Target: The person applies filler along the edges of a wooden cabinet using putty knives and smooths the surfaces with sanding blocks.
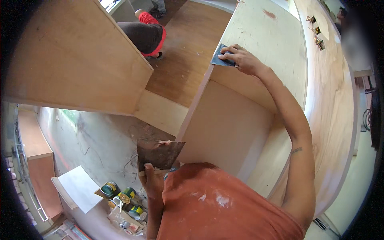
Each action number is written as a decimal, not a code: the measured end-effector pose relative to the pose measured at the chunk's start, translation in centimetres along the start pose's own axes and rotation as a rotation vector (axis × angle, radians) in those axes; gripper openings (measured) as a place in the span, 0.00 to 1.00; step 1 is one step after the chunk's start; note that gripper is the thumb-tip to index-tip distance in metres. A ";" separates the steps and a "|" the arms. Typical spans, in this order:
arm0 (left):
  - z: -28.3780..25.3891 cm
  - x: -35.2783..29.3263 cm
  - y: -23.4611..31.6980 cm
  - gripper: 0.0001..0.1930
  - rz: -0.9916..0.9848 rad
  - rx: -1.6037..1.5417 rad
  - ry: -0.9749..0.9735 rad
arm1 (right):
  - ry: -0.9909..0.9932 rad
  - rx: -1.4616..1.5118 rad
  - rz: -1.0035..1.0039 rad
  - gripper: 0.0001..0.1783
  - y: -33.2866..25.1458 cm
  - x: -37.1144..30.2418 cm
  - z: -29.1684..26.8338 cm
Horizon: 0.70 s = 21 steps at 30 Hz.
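Observation:
My right hand (247, 61) is closed on a dark blue flat putty scraper (218, 59). The scraper's blade lies against the front edge of a pale plywood cabinet (240, 112), at the corner of its top panel. Low at the left of the cabinet, my left hand (154, 182) grips a dark, stained putty board (160, 156), with the thumb over its near edge. A small pinkish lump of putty (165, 143) sits at the board's far edge. Most of the left hand's fingers are hidden beneath the board.
A large wooden panel (76, 56) stands at the upper left. Beyond it, a person in dark and red clothing (146, 36) bends over the brown wooden surface. Several paint cans (127, 195) stand on the floor at lower left, near a white sheet (80, 190). A curved wooden counter (332, 100) runs along the right.

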<state>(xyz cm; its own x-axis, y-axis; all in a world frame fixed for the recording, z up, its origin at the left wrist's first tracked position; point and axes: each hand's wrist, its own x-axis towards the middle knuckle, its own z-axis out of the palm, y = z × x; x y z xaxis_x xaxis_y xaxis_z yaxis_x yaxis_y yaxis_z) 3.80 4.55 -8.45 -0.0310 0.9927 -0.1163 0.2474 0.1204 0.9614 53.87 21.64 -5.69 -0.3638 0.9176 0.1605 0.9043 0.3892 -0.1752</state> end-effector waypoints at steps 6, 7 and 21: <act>-0.4 -0.1 -0.3 0.25 -0.037 -0.114 0.053 | -0.050 -0.056 -0.037 0.31 0.0 -0.5 -1.1; -0.3 -0.2 -0.2 0.23 -0.009 -0.183 0.098 | -0.081 -0.044 -0.017 0.31 -0.1 -0.5 -1.5; 0.7 0.0 4.8 0.22 -0.221 -0.617 0.172 | 0.008 -0.023 0.010 0.32 -0.3 -0.4 0.2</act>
<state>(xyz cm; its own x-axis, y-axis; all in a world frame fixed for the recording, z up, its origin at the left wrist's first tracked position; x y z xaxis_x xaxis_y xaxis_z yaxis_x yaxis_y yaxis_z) 5.65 5.15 -4.01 -0.1836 0.9244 -0.3343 -0.3794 0.2471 0.8916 53.70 21.18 -5.93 -0.3528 0.9208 0.1665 0.9129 0.3777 -0.1544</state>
